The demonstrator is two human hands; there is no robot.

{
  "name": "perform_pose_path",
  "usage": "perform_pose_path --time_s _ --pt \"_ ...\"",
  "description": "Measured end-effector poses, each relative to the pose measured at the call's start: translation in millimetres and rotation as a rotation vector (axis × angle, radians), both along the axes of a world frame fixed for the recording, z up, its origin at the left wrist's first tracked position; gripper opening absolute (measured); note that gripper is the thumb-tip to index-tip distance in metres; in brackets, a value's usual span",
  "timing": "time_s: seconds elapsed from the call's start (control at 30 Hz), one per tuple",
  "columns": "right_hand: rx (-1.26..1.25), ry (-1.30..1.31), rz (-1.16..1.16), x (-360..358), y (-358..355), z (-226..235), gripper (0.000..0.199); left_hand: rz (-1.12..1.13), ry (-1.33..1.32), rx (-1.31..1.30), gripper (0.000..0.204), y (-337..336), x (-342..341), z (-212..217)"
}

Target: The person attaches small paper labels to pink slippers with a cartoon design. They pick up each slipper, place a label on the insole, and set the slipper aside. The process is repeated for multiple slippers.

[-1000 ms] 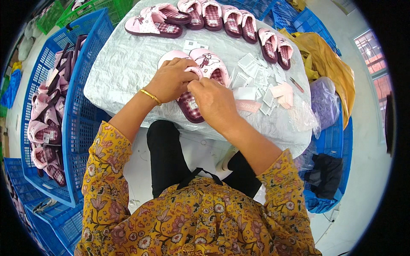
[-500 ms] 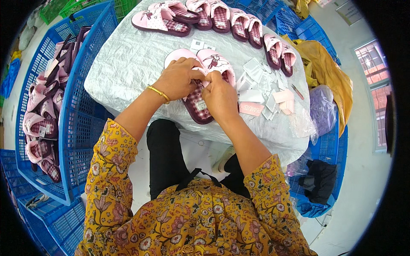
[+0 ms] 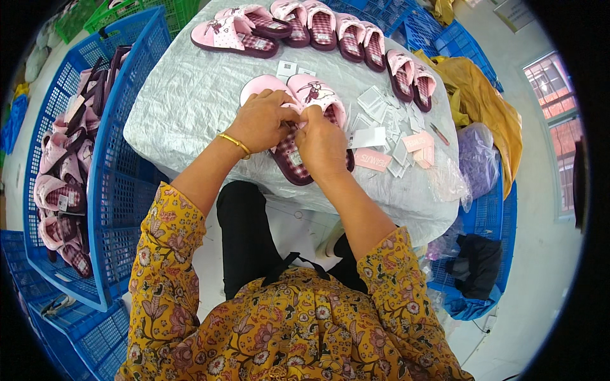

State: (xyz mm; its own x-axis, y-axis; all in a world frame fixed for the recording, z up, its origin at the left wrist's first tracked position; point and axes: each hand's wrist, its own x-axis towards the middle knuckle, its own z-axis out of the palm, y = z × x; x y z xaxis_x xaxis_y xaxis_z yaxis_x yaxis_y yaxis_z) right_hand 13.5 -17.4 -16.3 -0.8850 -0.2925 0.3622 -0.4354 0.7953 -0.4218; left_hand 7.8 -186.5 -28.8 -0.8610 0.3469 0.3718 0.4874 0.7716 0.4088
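Note:
A pair of pink slippers with plaid insoles and dark soles lies in front of me, the left slipper (image 3: 262, 84) beside the right slipper (image 3: 316, 91), toes pointing away. My left hand (image 3: 267, 120), with a gold bangle at the wrist, lies over the left slipper's upper, its fingers closed on the inner edge of the opening. Against it, my right hand (image 3: 323, 145) is closed in a pinch over the right slipper. Whatever sits between its fingertips is hidden. White cards (image 3: 368, 138) and pink cards (image 3: 372, 159) are scattered just right of my right hand.
More slippers (image 3: 321, 32) line the table's far edge. The table (image 3: 171, 114) has a crinkled whitish cover. Blue crates stand around it; the left crate (image 3: 121, 159) holds many slippers. Small snips (image 3: 440, 134) and a purple plastic bag (image 3: 478, 159) are at the right.
The view has shifted slightly. My hands stay together at the slippers' inner edges, and my right hand has turned a little, knuckles up. The slippers lie in the same place.

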Motion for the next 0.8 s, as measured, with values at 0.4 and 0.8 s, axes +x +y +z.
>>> perform_pose_path --time_s 0.4,0.8 --pt "-0.030 0.061 0.035 -3.2 3.6 -11.0 0.019 -0.051 0.014 -0.223 0.014 7.5 -20.4 10.0" --pt "-0.116 0.400 0.119 55.9 84.1 1.9 0.027 -0.064 -0.077 0.260 0.005 -6.2 -9.5 29.8"
